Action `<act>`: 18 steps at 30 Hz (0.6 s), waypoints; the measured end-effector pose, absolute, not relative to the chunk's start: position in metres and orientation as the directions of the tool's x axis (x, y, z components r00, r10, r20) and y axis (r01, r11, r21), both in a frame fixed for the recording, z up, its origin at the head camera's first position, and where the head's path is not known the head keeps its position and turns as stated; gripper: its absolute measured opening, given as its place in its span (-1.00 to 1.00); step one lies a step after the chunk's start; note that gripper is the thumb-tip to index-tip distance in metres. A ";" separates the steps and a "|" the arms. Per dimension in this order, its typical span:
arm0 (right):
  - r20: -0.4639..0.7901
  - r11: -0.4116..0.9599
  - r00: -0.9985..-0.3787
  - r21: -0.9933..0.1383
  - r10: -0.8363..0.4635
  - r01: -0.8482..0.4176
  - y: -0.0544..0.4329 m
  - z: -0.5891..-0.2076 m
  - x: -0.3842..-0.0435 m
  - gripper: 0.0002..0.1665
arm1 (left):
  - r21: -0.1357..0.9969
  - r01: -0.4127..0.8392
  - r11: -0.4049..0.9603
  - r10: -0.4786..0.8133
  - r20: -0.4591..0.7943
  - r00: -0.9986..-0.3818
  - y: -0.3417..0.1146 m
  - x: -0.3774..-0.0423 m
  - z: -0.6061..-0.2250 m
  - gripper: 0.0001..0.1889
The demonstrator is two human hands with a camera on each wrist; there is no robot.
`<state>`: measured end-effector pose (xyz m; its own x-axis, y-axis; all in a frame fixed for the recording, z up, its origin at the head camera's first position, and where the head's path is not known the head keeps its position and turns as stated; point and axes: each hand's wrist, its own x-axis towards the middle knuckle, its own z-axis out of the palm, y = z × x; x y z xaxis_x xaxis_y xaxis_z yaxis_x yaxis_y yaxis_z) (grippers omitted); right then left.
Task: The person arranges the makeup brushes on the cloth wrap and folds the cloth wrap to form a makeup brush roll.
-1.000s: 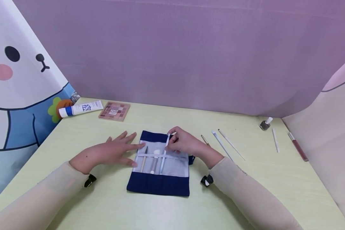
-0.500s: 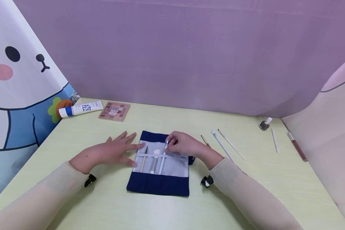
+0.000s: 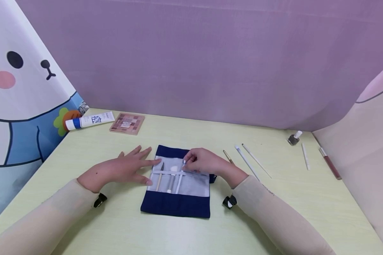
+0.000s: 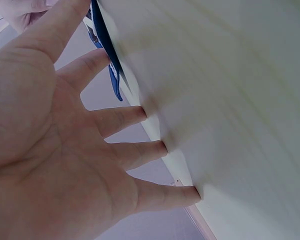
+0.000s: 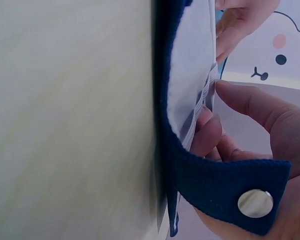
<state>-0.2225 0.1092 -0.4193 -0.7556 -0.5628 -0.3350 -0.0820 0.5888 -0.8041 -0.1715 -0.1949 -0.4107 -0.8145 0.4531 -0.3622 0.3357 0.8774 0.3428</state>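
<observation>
A navy brush roll (image 3: 175, 204) with a grey lining lies unfolded on the table. My left hand (image 3: 124, 167) is spread at its left side, index finger and thumb touching the roll's edge; in the left wrist view the left hand's (image 4: 65, 145) fingertips rest on the tabletop. With thumb and fingers my right hand (image 3: 205, 161) pinches the upper end of a thin white makeup brush (image 3: 179, 184), which lies under the elastic band. Left of it, under the same band, are a dark-tipped brush (image 3: 159, 182) and a thicker white-tipped brush (image 3: 171, 182).
Right of the roll lie a gold-tipped stick (image 3: 228, 156), a pale blue-white brush (image 3: 246, 161) and a thin stick (image 3: 256, 160). Farther right are a small bottle (image 3: 294, 138), a white pen (image 3: 305, 156) and a lip gloss tube (image 3: 330, 163). A cream tube (image 3: 92, 120) and palette (image 3: 127, 123) stand back left.
My right hand has moved down toward the elastic band, and the white brush has slid lower with it toward the roll's bottom pocket. My left hand stays in place.
</observation>
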 end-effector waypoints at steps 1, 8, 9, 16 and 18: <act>-0.336 0.591 -0.756 -0.802 -0.561 -0.082 0.109 -0.419 -0.222 -0.65 | 0.343 0.334 0.878 0.452 -0.363 -0.815 -0.195 -0.172 -0.411 -0.11; -0.345 0.586 -0.759 -0.808 -0.553 -0.060 0.112 -0.419 -0.223 -0.49 | 0.349 0.330 0.877 0.452 -0.365 -0.814 -0.195 -0.172 -0.412 -0.11; -0.339 0.585 -0.763 -0.809 -0.550 -0.062 0.113 -0.418 -0.223 -0.47 | 0.350 0.332 0.876 0.453 -0.364 -0.814 -0.196 -0.172 -0.412 -0.11; -0.241 0.548 -0.821 -0.830 -0.518 -0.102 0.129 -0.406 -0.227 -0.39 | 0.348 0.331 0.877 0.451 -0.361 -0.816 -0.194 -0.171 -0.412 -0.12; -0.215 0.540 -0.839 -0.835 -0.500 -0.107 0.136 -0.402 -0.229 -0.37 | 0.349 0.331 0.877 0.451 -0.360 -0.816 -0.194 -0.170 -0.411 -0.11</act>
